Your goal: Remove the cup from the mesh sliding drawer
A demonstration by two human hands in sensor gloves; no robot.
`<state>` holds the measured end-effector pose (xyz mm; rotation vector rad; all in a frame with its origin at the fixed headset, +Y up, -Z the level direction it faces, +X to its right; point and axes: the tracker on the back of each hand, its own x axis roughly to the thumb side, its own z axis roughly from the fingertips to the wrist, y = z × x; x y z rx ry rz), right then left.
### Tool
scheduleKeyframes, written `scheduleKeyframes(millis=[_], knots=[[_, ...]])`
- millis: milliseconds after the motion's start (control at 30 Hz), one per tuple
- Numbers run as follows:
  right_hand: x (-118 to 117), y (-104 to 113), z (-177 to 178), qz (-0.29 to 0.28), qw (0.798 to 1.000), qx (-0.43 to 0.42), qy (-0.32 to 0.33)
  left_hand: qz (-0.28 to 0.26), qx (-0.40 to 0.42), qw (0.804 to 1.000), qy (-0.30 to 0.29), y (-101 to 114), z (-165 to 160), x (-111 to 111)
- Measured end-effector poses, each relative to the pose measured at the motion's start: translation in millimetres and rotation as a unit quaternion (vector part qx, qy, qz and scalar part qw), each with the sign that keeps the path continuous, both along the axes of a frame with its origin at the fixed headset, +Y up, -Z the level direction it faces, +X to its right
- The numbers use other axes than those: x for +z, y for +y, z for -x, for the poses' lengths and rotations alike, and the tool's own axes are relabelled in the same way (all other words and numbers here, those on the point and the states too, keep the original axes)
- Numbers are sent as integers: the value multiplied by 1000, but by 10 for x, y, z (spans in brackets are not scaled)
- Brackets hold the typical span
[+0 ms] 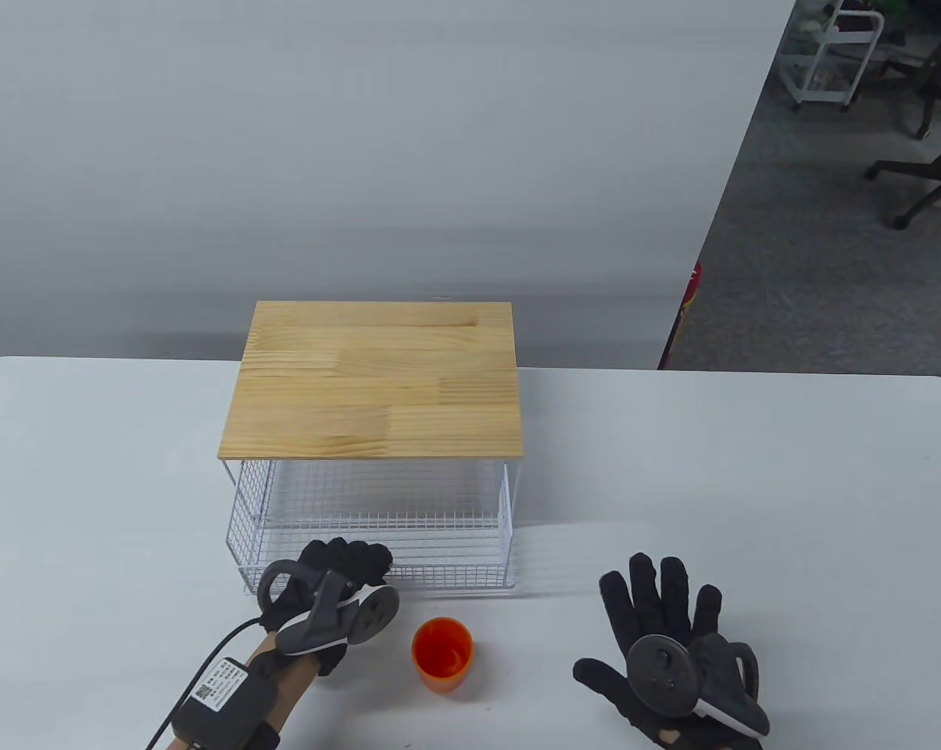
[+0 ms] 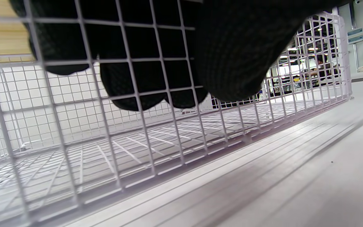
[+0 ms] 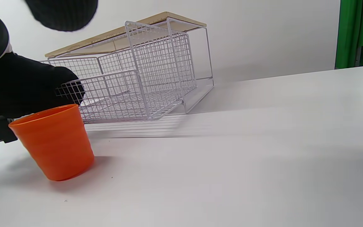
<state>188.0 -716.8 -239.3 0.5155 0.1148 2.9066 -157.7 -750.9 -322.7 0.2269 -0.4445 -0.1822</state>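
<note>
I logged the left hand (image 1: 331, 600) at the front wall of the mesh sliding drawer (image 1: 377, 539), fingers (image 2: 150, 78) hooked over its top wire and curled inside the mesh, gripping it. The drawer stood pulled out from under the wooden top (image 1: 373, 379), near the table's (image 1: 752, 484) front edge. The right hand (image 1: 668, 652) lay flat on the table by the front edge, fingers spread wide apart, holding nothing. The orange cup (image 1: 441, 653) stood upright on the table outside the drawer, just before its front wall, between the hands. A white label with a QR code sat on the left wrist unit (image 1: 222, 703); I could not read its print.
</note>
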Motion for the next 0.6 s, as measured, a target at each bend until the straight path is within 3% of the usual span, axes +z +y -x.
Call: scheduleKeyframes(millis=[600], knots=[[2, 10, -9, 3, 1000, 2, -4, -1, -2, 1000, 5, 11, 2, -104]])
